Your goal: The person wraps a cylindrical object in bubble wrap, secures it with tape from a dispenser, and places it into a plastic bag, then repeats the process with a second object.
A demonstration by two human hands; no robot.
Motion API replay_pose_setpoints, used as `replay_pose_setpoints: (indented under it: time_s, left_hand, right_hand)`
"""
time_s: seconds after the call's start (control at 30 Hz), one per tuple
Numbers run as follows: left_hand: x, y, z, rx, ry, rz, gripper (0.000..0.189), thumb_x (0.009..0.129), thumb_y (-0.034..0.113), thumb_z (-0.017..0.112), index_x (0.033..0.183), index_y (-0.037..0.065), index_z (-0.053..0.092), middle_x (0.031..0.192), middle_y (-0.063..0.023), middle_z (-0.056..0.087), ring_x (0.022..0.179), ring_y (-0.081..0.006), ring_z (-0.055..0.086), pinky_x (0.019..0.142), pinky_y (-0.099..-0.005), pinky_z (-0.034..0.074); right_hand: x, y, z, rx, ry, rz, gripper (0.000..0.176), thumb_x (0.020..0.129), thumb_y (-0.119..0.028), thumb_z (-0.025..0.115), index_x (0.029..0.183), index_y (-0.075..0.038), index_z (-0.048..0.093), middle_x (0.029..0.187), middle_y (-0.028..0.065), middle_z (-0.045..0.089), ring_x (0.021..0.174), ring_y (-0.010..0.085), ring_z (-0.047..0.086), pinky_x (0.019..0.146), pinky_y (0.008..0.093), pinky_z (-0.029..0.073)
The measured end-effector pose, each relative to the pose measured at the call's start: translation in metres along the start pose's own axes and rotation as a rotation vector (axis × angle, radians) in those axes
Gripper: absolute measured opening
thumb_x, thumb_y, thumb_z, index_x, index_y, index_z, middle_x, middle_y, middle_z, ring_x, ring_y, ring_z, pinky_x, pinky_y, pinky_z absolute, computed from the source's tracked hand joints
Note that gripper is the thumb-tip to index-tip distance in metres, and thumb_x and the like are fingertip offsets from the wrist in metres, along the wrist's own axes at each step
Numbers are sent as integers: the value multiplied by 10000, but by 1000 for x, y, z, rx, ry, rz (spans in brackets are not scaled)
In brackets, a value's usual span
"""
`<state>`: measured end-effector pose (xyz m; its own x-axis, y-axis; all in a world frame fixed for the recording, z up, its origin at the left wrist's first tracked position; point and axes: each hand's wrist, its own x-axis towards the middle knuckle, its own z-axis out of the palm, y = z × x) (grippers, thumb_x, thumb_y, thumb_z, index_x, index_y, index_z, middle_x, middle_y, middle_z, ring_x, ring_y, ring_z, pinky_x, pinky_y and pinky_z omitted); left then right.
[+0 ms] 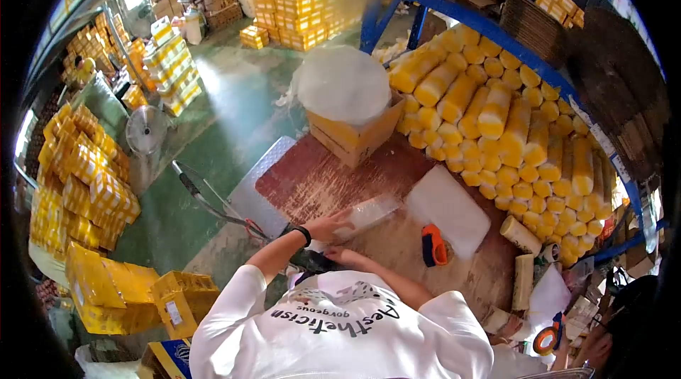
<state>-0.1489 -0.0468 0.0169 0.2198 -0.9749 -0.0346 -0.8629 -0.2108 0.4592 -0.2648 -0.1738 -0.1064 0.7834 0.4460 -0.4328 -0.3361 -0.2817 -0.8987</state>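
Observation:
My left hand (330,226), with a black band on its wrist, lies on the near end of a long clear plastic sleeve (369,211) and grips it. The sleeve lies flat on the reddish wooden table (312,180). My right hand (349,255) sits close to my chest at the table's near edge, just below the sleeve and beside a dark object (312,262). Its fingers are too hidden to show whether they hold anything. An orange and black tape dispenser (434,245) lies to the right of my hands.
A white foam sheet (448,210) lies right of the sleeve. A yellow box (353,136) topped with clear sheets stands at the table's far edge. Yellow rolls (511,130) are stacked at the right. Another person's hand (594,350) and a tape roll (546,340) are at the lower right.

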Motion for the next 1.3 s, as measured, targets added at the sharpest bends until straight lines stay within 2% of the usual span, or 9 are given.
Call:
replay_pose_setpoints:
  time_s: [0.07,0.23,0.3,0.33,0.63,0.73,0.83,1.03,1.3]
  left_hand:
    - [-2,2,-4,71,21,0,635,747,254,659,1333,244,414,1505,-190,156,1335,-376,296,1025,-443,370]
    - [-22,26,10,412,77,-233,718,815,246,594,1446,176,259,1519,-163,151,1377,-365,208,1069,-537,259]
    - [-25,19,40,595,226,-322,692,825,288,536,1454,182,267,1491,-180,226,1344,-330,288,1060,-548,240]
    - [-29,17,46,612,252,-345,683,837,293,527,1454,168,264,1487,-178,237,1345,-327,287,1066,-544,230]
    - [-43,59,49,606,325,-334,624,868,245,480,1429,60,279,1491,-161,234,1395,-309,200,1119,-534,154]
    - [-52,64,45,698,269,-280,562,862,151,439,1401,38,326,1486,-115,265,1397,-257,213,1131,-520,148]
    - [-68,57,52,634,214,-235,549,867,141,427,1396,29,330,1471,-103,297,1392,-245,229,1139,-484,164]
    - [-84,69,28,281,326,-178,506,817,124,559,1304,31,461,1393,-109,412,1338,-249,334,1118,-427,248]
    - [-63,116,-75,-218,757,-152,467,821,204,650,1250,69,523,1263,-104,527,1187,-304,471,991,-427,384]
  right_hand:
    - [-19,-46,-11,51,20,133,200,869,-181,592,1003,-39,636,947,68,627,887,161,574,777,315,478]
    - [-80,-9,-100,32,611,-149,166,902,-226,580,964,-77,619,802,30,629,711,135,602,603,299,495]
    - [-136,-13,-132,-629,1084,-101,191,840,-223,601,904,-43,597,782,136,643,680,307,618,621,417,496]
    - [-163,-27,-137,-462,1164,137,227,812,-233,596,905,-27,594,781,176,634,708,368,605,661,458,486]
    - [-211,36,-108,-981,1557,581,543,706,-284,744,1131,-10,548,993,201,633,970,358,593,913,481,404]
    - [-211,63,-108,-924,1357,656,552,693,-303,764,1114,-3,569,1039,208,618,963,364,597,898,460,426]
    - [-222,37,-115,-444,1383,438,469,697,-255,781,1041,5,596,1044,190,620,928,345,607,869,424,458]
    - [-219,-41,-81,-316,1301,-441,430,703,-125,785,1081,-19,609,1081,157,619,1033,325,577,919,397,444]
    - [-176,-112,-59,-654,1117,-703,423,621,-25,734,1028,-14,621,1086,158,625,1090,346,555,989,465,392]
